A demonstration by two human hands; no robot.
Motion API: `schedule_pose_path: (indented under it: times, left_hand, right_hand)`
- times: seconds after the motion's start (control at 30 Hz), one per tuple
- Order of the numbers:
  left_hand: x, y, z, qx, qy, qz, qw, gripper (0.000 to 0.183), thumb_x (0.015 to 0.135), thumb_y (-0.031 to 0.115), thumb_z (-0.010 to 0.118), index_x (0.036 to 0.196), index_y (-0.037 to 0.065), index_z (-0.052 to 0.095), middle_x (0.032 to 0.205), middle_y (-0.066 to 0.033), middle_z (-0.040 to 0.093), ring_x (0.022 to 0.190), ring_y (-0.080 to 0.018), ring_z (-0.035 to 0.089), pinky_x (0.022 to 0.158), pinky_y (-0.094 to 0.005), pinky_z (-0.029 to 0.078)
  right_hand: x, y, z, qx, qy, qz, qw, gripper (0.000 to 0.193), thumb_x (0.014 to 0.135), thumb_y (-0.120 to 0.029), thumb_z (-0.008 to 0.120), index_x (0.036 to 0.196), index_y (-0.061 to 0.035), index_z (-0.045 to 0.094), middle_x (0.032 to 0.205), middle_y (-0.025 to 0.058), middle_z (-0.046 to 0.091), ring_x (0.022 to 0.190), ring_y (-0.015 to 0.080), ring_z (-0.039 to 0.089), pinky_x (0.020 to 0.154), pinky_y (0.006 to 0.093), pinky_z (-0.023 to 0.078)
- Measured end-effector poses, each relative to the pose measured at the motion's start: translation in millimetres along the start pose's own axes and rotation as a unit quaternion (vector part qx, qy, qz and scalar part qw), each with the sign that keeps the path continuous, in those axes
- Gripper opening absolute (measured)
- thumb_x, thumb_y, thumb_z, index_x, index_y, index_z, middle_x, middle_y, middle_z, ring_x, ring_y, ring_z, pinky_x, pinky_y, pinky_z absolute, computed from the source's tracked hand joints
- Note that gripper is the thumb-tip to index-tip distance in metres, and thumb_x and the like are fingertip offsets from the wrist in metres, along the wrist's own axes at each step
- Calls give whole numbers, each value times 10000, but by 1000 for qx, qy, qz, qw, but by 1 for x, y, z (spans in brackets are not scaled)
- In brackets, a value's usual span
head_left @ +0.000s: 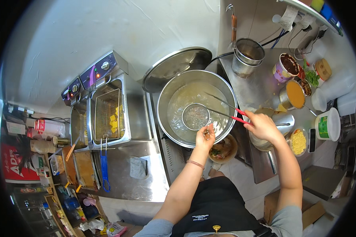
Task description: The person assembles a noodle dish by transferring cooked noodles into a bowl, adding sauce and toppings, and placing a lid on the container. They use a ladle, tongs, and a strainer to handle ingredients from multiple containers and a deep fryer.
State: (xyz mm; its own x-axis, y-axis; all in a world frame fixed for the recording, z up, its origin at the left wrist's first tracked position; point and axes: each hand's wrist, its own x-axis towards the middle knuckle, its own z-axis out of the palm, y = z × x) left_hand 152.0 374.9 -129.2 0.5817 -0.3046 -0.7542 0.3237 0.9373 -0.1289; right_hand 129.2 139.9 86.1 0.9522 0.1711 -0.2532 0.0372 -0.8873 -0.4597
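Observation:
A large steel pot (161, 96) of cloudy, bubbling liquid stands in front of me. At its near rim, my left hand (205, 138) is closed round the handle of a round wire strainer (195, 117), whose wire end loop shows at my fingers. The strainer's basket is in the liquid, and what lies in it is hard to make out. From the right, my right hand (263, 126) grips a pair of long dark chopsticks (221, 113) with red ends. Their tips are apart, over the pot, one of them close to the strainer's rim.
A lid (178, 65) leans behind the pot. To the left is a deep fryer (126, 136) with a basket of yellow pieces. A bowl of food (224, 152) sits below the pot's near rim. The right counter (249, 89) holds strainers, tubs, sauces and a phone (312, 140).

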Motion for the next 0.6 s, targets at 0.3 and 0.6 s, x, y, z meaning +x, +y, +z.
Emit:
schedule_pose_path:
  times: [0.3, 0.6]
  left_hand:
    - [-198, 1, 20, 269, -82, -43, 959, 90, 924, 46, 528, 1010, 21, 513, 744, -39, 478, 525, -80, 392, 437, -218, 331]
    - [-298, -6, 49, 425, -199, 7, 883, 116, 952, 56, 493, 1048, 90, 436, 849, -68, 520, 520, -98, 430, 408, -252, 350]
  right_hand:
    - [-186, 7, 48, 519, 205, 88, 825, 543, 872, -52, 681, 1373, 10, 482, 1077, 76, 654, 862, 123, 617, 752, 243, 496]
    - [-279, -29, 72, 591, 304, 107, 740, 585, 937, -217, 674, 1410, 17, 422, 762, 82, 620, 468, 37, 441, 398, 166, 326]
